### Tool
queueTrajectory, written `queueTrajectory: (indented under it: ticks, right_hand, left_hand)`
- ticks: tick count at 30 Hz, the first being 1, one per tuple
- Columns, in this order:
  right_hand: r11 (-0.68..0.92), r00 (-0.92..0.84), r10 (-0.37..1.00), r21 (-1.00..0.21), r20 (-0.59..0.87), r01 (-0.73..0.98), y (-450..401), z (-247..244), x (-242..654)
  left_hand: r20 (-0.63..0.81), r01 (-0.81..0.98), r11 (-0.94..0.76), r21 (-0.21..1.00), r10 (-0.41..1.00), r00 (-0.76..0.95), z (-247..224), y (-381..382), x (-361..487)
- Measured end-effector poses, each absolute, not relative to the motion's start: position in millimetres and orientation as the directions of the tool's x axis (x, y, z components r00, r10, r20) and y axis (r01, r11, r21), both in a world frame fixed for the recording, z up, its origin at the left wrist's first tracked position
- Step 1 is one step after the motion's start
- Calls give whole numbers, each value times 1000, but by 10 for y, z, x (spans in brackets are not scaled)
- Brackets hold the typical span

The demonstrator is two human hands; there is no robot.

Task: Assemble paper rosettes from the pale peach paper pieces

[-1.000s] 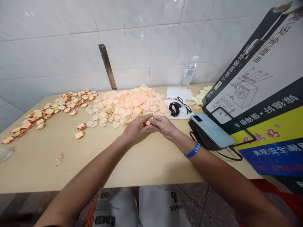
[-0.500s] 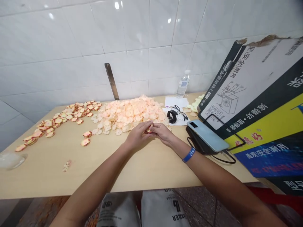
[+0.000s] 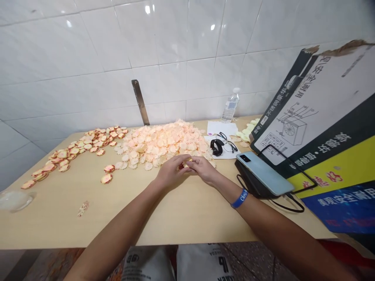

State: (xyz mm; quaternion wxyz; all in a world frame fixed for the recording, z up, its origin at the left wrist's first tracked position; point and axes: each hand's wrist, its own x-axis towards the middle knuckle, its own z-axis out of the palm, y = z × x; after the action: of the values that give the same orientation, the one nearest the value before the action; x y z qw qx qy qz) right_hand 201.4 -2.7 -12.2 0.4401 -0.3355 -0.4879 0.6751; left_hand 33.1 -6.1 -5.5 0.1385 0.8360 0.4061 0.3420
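My left hand [image 3: 170, 174] and my right hand [image 3: 202, 170] meet above the wooden table [image 3: 58, 218], with their fingers pinched on a small scalloped paper disc [image 3: 186, 164]. The fingers hide most of the disc, and only a little red and gold shows. Just beyond my hands lies a large heap of pale peach scalloped paper discs [image 3: 164, 144]. Further left, a scattered band of red-and-gold rosettes [image 3: 79, 145] spreads across the table. Two more rosettes [image 3: 107, 173] lie near the heap's front edge.
A black smartwatch [image 3: 217, 147] and glasses [image 3: 227, 144] rest on white paper [image 3: 221, 128]. A smartphone [image 3: 260, 173] lies on a black case at right, before leaning printed boards [image 3: 307, 117]. A water bottle [image 3: 230, 108] stands against the tiled wall.
The view has tilted and shifted, so the table sits lower in the frame. My hands remain together on the small disc, with only slight finger movement.
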Motion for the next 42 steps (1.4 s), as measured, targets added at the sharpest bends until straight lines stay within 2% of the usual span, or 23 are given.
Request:
queueTrajectory:
  ticks: [6, 10, 15, 20, 23, 30, 35, 38, 42]
  right_hand:
    - [-249, -524, 851, -898, -25, -361, -39, -94, 2081]
    - [-241, -521, 854, -898, -16, -369, -10, -137, 2080]
    - [-269, -499, 862, -915, -89, -302, 17, -196, 2066]
    - [-258, -465, 881, -910, -84, -324, -6, -169, 2064]
    - [-227, -431, 900, -918, -71, -324, -26, -124, 2044]
    - [-184, -339, 937, -942, -82, -280, -25, -128, 1993]
    - [-159, -387, 921, -952, -47, -262, -17, -175, 1994]
    - [-172, -449, 893, -938, -21, -299, -30, -146, 2038]
    - [-220, -530, 848, -899, 16, -378, -45, -85, 2107]
  left_hand:
    - [454, 557, -545, 626, 836, 307, -56, -16, 273]
    - [466, 468, -605, 644, 796, 387, -20, -4, 242]
    - [465, 433, -707, 559, 700, 542, 23, -25, 256]
    - [513, 530, -685, 500, 727, 456, -12, -58, 273]
    - [530, 520, -715, 468, 698, 482, -12, -66, 275]
    - [423, 495, -714, 494, 695, 581, 42, -97, 301]
    - [370, 581, -667, 466, 743, 557, 30, -87, 314]
    - [413, 575, -679, 457, 734, 539, 5, -72, 297]
    - [548, 534, -691, 488, 718, 429, 17, -89, 283]
